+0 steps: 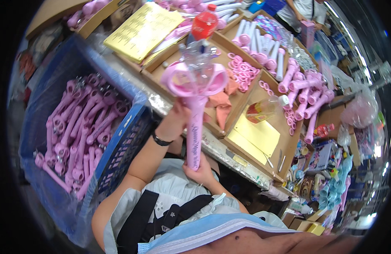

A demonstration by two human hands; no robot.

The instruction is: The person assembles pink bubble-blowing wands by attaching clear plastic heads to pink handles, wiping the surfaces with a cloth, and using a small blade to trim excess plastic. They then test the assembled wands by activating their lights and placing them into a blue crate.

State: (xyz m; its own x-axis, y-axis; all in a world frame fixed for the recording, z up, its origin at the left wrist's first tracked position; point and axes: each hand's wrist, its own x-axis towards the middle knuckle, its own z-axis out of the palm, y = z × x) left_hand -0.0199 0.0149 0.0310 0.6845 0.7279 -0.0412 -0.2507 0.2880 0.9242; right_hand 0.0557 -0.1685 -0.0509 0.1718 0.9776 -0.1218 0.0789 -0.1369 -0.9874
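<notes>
Wand [195, 127], long axis outward, looped head [194, 89] foremost

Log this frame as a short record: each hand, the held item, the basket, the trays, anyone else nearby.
Left hand: at the upper shaft, below the head
Right hand: around the lower end
Held item: pink wand, upright in the picture, looped head with a clear top
Basket: blue basket at left, holding many pink wand pieces
Trays: pink rings, orange cloth, yellow sheet, white-capped bottle
Nearby: another person at top right, hands on a pink box
</notes>
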